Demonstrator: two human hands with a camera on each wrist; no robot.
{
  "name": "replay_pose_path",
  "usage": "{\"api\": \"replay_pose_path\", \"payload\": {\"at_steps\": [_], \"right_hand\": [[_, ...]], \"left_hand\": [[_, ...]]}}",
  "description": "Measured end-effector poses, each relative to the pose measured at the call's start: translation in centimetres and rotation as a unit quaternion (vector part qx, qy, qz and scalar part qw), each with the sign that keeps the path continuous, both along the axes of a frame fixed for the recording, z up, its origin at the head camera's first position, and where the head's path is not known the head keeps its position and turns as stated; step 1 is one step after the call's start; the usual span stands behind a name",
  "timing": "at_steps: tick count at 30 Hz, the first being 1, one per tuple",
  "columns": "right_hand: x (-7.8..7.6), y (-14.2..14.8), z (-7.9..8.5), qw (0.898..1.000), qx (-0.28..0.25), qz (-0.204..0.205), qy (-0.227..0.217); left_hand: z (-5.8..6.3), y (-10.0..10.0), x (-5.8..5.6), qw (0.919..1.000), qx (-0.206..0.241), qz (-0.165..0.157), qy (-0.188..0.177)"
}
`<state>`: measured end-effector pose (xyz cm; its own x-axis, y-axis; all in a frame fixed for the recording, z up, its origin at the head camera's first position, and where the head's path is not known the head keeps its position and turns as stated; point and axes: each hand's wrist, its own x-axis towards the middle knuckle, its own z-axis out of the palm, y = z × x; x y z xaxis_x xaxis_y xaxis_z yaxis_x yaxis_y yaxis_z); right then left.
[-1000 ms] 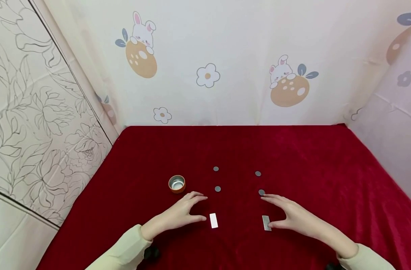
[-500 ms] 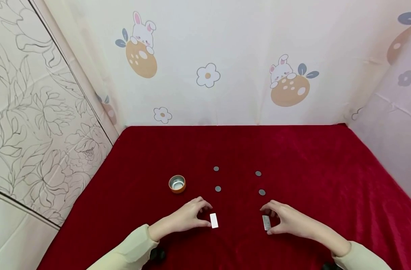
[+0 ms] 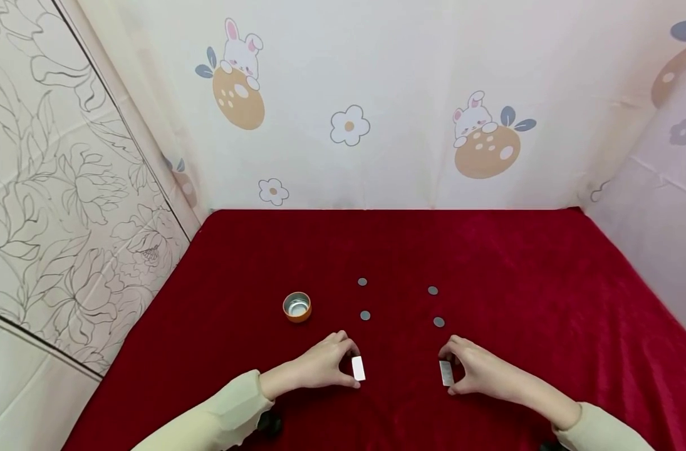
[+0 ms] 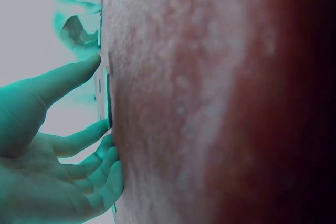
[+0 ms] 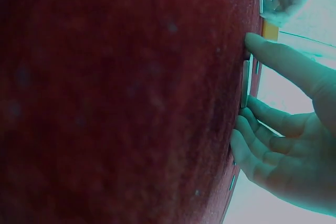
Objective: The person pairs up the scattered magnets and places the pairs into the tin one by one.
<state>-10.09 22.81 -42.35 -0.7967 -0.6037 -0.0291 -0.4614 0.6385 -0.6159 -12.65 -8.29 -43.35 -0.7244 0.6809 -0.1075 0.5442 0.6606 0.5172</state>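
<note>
A small white rectangular piece (image 3: 358, 368) lies on the red cloth (image 3: 506, 263), and my left hand (image 3: 351, 365) pinches it by its two ends between thumb and fingers. To its right a grey rectangular piece (image 3: 446, 373) is pinched the same way by my right hand (image 3: 451, 368). The left wrist view shows the white piece (image 4: 108, 100) edge-on on the cloth between thumb and fingertips (image 4: 100, 127). In the right wrist view the grey piece (image 5: 244, 83) also sits flat between thumb and fingertips (image 5: 256, 108).
Beyond the hands lie round grey discs in two pairs, one pair (image 3: 365, 315) on the left and the other (image 3: 438, 322) on the right. A small orange-rimmed metal cup (image 3: 297, 307) stands to the left. Patterned walls (image 3: 348, 125) enclose the cloth on three sides.
Both hands have drawn back from the near discs and curled their fingers. Thumb and fingers of each now close on the ends of a rectangular piece. The pieces have not moved.
</note>
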Motion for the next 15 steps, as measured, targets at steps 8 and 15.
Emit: {"api": "replay_pose_path", "payload": {"at_steps": [8,15], "right_hand": [[0.1,-0.2,-0.3,0.999,0.000,-0.005,0.036],[0.2,-0.5,-0.2,0.998,0.018,-0.013,0.053]], "left_hand": [[-0.3,0.7,0.1,0.9985,-0.022,0.001,0.050],[0.1,1.2,0.3,0.9971,-0.033,0.002,0.068]]}}
